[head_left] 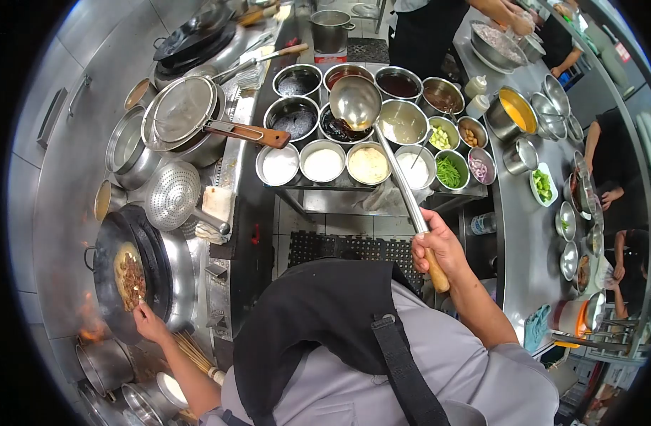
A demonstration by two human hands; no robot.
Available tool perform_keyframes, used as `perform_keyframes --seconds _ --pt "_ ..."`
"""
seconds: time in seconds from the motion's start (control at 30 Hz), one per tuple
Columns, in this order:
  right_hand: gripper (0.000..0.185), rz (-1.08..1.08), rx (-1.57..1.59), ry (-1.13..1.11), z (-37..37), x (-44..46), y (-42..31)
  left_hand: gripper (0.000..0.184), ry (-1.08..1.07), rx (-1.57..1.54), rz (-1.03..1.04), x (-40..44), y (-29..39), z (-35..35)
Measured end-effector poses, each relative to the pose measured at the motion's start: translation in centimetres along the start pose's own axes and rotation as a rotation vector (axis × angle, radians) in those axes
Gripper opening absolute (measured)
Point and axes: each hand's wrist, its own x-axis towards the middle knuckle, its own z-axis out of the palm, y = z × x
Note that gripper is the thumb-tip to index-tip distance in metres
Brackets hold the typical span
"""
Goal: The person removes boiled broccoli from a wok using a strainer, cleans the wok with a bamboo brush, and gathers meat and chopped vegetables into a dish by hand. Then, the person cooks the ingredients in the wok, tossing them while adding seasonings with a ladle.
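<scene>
My right hand (439,247) is closed round the wooden handle of a long metal ladle (355,104), whose bowl hangs over the pots of dark sauce. At the left, my left hand (150,323) is closed at the lower rim of a black wok (109,263); what exactly its fingers grip is too small to tell. Browned food (130,277) with a pale, egg-like layer lies in the wok. Flames show beside and below it.
Round pots of sauces and white powders (322,163) stand ahead, with cut greens (449,172) to their right. Strainers (183,108) and a perforated skimmer (172,195) lie beyond the wok. Other people work at a steel counter (513,234) on the right.
</scene>
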Motion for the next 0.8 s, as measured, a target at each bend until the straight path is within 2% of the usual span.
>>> perform_keyframes --seconds 0.03,0.1,0.23,0.3,0.43,0.7,0.77,0.8 --pt "0.056 -0.002 -0.004 -0.001 0.2 0.3 0.3 0.040 -0.006 0.007 0.000 0.0 -0.1 0.0" --pt "0.057 -0.009 -0.228 0.069 0.6 0.8 1.0 0.040 0.011 -0.013 0.022 -0.1 0.0 0.0" --pt "0.049 -0.004 -0.193 0.067 1.2 1.1 2.0 0.039 0.029 -0.014 0.034 -0.1 0.1 0.1" --pt "0.046 -0.001 0.002 0.031 1.4 0.9 1.8 0.038 0.024 -0.019 0.037 -0.2 0.4 -0.1" --pt "0.044 -0.008 0.124 -0.021 1.8 0.1 0.2 0.037 0.004 -0.010 0.036 -0.1 0.7 -0.4" --pt "0.047 -0.049 0.139 -0.067 2.8 -1.1 -1.4 0.035 0.017 -0.039 0.057 0.0 -0.3 0.1" --pt "0.048 -0.066 -0.078 0.038 2.9 -0.7 -0.9 0.034 0.023 -0.032 0.055 0.0 -0.4 0.1" --pt "0.048 -0.067 -0.082 0.037 2.7 -0.5 -0.5 0.034 0.027 -0.027 0.064 0.0 -0.6 0.2"
